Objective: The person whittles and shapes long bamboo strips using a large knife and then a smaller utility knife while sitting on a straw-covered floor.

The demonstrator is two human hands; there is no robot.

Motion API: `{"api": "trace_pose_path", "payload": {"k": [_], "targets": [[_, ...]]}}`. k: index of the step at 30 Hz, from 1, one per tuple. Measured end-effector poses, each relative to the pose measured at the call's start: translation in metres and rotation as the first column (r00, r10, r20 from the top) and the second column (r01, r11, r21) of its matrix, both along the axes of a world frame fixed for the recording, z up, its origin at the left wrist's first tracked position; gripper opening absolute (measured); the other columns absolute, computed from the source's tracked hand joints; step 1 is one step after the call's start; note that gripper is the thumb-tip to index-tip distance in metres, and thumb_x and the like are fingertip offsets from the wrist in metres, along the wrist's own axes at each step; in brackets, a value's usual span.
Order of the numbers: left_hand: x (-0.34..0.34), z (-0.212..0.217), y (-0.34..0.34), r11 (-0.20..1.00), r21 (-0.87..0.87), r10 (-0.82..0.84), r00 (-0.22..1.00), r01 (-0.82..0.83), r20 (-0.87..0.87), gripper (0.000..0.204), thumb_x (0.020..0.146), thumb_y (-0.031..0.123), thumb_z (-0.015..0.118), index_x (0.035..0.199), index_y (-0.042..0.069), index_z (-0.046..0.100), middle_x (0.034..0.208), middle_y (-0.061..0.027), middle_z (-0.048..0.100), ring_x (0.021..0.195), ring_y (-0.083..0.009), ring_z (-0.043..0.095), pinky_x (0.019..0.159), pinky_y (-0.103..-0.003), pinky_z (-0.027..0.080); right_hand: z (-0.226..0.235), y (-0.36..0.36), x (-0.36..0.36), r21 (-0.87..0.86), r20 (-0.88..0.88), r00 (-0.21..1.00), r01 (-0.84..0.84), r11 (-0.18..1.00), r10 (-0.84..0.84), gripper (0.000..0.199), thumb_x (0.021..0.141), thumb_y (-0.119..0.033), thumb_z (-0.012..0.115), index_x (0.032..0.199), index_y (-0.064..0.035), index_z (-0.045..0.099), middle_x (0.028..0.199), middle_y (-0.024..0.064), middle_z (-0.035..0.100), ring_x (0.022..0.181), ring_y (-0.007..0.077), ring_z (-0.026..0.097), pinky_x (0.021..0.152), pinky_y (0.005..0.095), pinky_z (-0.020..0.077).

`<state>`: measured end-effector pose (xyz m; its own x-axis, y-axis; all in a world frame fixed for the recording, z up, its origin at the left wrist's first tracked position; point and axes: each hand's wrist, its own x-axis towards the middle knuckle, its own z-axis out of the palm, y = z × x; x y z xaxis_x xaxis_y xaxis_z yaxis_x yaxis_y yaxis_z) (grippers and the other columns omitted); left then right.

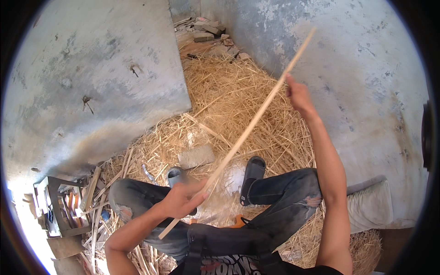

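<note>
A long, thin, pale strip (250,130) of split wood, bamboo by its look, runs slantwise in front of me. Its lower end is near my left thigh and its tip rises to the upper right. My left hand (183,199) closes round it a little above the lower end. Farther up, my right hand (299,95) is closed at the strip with the arm stretched out; the thumb lies against it, and the other fingers are partly hidden. Beneath the strip, a heap of straw-like shavings (243,91) covers the floor.
A rough block (197,156) lies among the shavings before my slippered feet. Walls rise left (105,68) and right (357,91). Broken bricks (208,32) are piled at the back. Beside my left knee stand a dark frame (57,206) and loose strips (94,188); a pale sack (373,204) is at right.
</note>
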<state>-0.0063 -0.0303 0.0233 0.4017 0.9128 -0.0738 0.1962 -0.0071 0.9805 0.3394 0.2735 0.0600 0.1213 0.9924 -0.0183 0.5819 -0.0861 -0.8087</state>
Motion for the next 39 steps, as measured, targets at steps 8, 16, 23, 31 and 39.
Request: {"api": "trace_pose_path", "payload": {"k": [8, 16, 23, 31, 39], "targets": [[0.001, -0.004, 0.005, 0.983, 0.019, -0.184, 0.982, 0.185, -0.038, 0.046, 0.099, 0.015, 0.062, 0.143, 0.003, 0.055, 0.063, -0.0074, 0.053, 0.054, -0.0135, 0.048, 0.054, -0.031, 0.039, -0.030, 0.021, 0.110, 0.078, -0.686, 0.676, 0.434, 0.897, -0.268, 0.064, 0.093, -0.073, 0.052, 0.079, -0.0101, 0.054, 0.054, -0.0056, 0.032, 0.039, 0.0079, 0.031, 0.037, 0.0271, 0.0236], [0.015, -0.014, 0.016, 0.979, 0.163, -0.125, 0.992, 0.124, -0.003, 0.045, 0.099, 0.009, 0.063, 0.142, -0.001, 0.055, 0.054, -0.0003, 0.050, 0.042, -0.0051, 0.046, 0.044, -0.024, 0.035, 0.012, -0.013, 0.047, 0.252, -0.669, 0.712, -0.054, 0.966, 0.214, 0.059, 0.103, -0.050, 0.054, 0.128, 0.0029, 0.062, 0.063, -0.0079, 0.036, 0.042, 0.0038, 0.034, 0.040, 0.0208, 0.0272], [0.011, -0.014, 0.015, 0.981, -0.108, -0.141, 0.978, 0.159, 0.155, 0.045, 0.104, 0.014, 0.055, 0.146, 0.000, 0.049, 0.054, 0.0038, 0.048, 0.044, -0.0051, 0.050, 0.046, -0.023, 0.039, 0.018, -0.029, 0.008, 0.237, -0.600, 0.778, -0.052, 0.970, 0.188, 0.042, 0.098, -0.034, 0.068, 0.125, -0.0022, 0.064, 0.058, -0.0084, 0.039, 0.043, 0.0040, 0.034, 0.041, 0.0228, 0.0275], [0.010, -0.003, 0.026, 0.911, -0.315, -0.103, 0.886, 0.267, 0.453, 0.034, 0.108, 0.028, 0.050, 0.127, 0.000, 0.055, 0.063, 0.0003, 0.052, 0.051, -0.0060, 0.051, 0.051, -0.023, 0.047, 0.022, -0.068, -0.041, 0.167, -0.460, 0.789, -0.373, 0.913, 0.407, 0.027, 0.095, -0.030, 0.073, 0.104, -0.0060, 0.065, 0.067, -0.0064, 0.051, 0.052, 0.0028, 0.041, 0.047, 0.0219, 0.0318], [0.013, 0.006, 0.038, 0.944, -0.271, -0.095, 0.942, 0.188, 0.322, 0.041, 0.111, 0.034, 0.037, 0.130, 0.002, 0.053, 0.065, -0.0021, 0.054, 0.050, -0.0064, 0.050, 0.047, -0.021, 0.045, 0.018, -0.103, -0.094, 0.173, -0.333, 0.785, -0.494, 0.852, 0.522, 0.031, 0.092, -0.031, 0.077, 0.085, -0.0045, 0.063, 0.068, -0.0055, 0.052, 0.060, 0.0048, 0.044, 0.055, 0.0239, 0.0360]]}}
